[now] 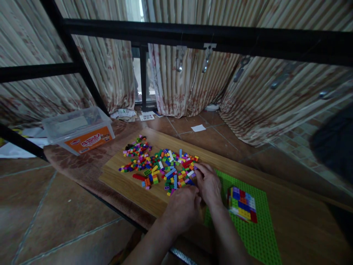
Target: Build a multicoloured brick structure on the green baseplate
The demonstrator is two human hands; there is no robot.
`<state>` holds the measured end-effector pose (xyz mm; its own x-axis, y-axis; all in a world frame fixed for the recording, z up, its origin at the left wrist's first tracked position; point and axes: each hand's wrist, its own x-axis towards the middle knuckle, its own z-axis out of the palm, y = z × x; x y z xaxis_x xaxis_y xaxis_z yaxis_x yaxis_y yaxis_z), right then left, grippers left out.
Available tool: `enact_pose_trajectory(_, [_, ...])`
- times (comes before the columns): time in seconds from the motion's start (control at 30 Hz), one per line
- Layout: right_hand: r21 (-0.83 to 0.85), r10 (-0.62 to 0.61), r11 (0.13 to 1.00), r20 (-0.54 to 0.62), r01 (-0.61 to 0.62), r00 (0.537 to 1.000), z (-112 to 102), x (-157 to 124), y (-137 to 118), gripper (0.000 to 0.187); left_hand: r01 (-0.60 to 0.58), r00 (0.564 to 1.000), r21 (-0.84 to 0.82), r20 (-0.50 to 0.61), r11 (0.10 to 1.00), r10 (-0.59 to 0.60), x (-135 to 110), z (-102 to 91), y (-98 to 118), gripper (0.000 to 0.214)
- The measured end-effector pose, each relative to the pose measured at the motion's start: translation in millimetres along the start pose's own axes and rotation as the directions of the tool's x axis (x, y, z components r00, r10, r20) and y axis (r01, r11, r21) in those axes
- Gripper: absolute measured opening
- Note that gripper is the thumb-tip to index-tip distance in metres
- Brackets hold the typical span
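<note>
Many loose toy building bricks [165, 162] in mixed colours lie spread over a wooden board [157, 138]. My left hand [183, 204] is curled closed at the pile's near edge; whatever its fingers may hold is hidden. Beside it, my right hand [209, 184] reaches to the right edge of the pile, thumb and fingers apart and touching or close to the bricks. To the right of my hands lies a green baseplate [259, 235], partly covered by my right forearm. A multicoloured block of joined bricks [243, 204] stands on it.
A clear plastic box [78, 127] with an orange label sits at the left on a brown cloth [74, 162]. A black metal frame [193, 35] with hanging clips crosses above the board. Striped curtains [182, 84] hang behind, and a paper [198, 128] lies on the tiled floor.
</note>
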<state>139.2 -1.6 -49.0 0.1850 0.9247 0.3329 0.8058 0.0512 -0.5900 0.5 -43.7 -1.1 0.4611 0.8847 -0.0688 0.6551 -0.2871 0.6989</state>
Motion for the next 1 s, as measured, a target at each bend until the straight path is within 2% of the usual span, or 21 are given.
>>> enact_pose_trajectory(0.23, [-0.050,-0.049,0.997,0.036,0.051,0.998,-0.1,-0.6,-2.6,0.029,-0.002,0.999,-0.006,0.040,1.000,0.003,-0.6,-7.0,-0.5,0.024])
enact_pose_trajectory(0.5, [0.041,-0.037,0.999,0.028,0.036,0.999,-3.1,0.9,-10.1,0.032,0.004,1.000,0.015,0.024,1.000,-0.004,-0.3,-5.3,-3.7,0.021])
enact_pose_trajectory(0.67, [0.016,-0.084,0.996,0.099,0.083,0.992,-1.7,2.2,-14.0,0.028,0.015,0.999,0.021,0.041,1.000,-0.016,0.4,-7.2,-4.0,0.023])
enact_pose_trajectory(1.0, [0.044,-0.055,0.998,0.089,0.052,0.994,-5.0,-0.7,-18.6,0.017,0.021,0.997,0.038,0.073,0.999,-0.024,-0.7,-11.1,-2.7,0.025])
